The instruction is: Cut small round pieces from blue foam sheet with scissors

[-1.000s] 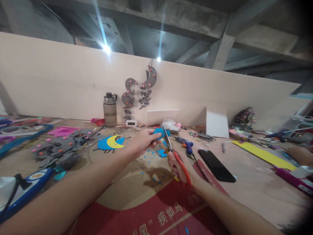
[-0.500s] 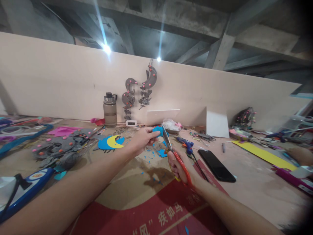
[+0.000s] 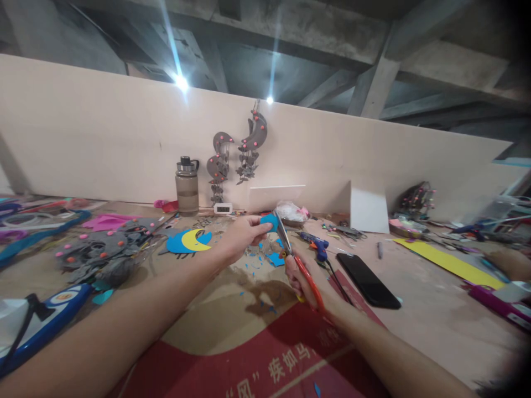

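Observation:
Between its thumb and fingers, my left hand [image 3: 245,235] pinches a small piece of blue felt-like sheet [image 3: 269,222] above the table. My right hand [image 3: 302,278] is closed round the red and yellow handles of a pair of scissors [image 3: 284,233]. The blades point up and away, against the right edge of the blue piece. Below the hands lie blue scraps [image 3: 275,259] on brown and red cardboard [image 3: 199,331]. To the left of my left hand rests a yellow crescent [image 3: 194,240] on top of a blue cut shape [image 3: 176,242].
A blue glue gun [image 3: 318,247] with a black cable and a black phone [image 3: 367,281] lie right of my right hand. Behind stand a water bottle [image 3: 187,190] and a small digital clock [image 3: 223,208]. Grey felt pieces with pink balls [image 3: 108,243] are at left; a yellow strip [image 3: 448,262] is at right.
The blue piece has turned slightly in my left fingers, showing a rounder face. The scissors stay beside it, their blades looking a little closer together.

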`<state>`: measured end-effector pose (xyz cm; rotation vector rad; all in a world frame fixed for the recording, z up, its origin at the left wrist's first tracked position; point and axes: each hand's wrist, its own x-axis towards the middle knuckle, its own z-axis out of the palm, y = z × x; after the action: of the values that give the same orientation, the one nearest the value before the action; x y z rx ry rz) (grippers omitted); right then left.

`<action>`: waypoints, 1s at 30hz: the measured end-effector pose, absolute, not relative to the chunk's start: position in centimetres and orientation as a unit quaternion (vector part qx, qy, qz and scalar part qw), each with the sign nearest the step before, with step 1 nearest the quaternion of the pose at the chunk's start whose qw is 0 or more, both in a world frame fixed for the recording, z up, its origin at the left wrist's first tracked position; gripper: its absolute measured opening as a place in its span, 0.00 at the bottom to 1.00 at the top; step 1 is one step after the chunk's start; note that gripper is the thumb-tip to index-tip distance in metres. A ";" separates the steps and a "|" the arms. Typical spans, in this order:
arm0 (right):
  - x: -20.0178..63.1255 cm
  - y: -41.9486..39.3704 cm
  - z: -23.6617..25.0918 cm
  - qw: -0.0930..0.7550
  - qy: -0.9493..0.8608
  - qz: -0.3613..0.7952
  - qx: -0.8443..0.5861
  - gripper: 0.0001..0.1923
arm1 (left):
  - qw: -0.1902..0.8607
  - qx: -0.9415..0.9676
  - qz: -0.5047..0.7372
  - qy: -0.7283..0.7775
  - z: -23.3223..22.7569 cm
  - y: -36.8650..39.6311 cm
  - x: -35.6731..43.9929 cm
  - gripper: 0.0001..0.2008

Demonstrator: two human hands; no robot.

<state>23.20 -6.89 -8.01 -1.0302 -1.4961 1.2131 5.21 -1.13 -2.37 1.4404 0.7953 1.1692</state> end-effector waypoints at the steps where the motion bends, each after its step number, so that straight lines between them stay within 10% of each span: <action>1: 23.2 -6.9 -8.1 0.462 -0.609 0.494 -0.414 0.25 | 0.528 0.609 0.487 0.337 -2.4 -1.1 5.2 0.15; 30: 23.1 -7.5 -7.5 0.442 -0.606 0.518 -0.411 0.23 | 0.488 0.643 0.471 0.357 -2.0 -1.2 4.9 0.18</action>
<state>23.14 -7.49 -7.52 -1.0205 -1.5032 1.2855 4.89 -1.19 -2.04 1.5633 0.8669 1.1439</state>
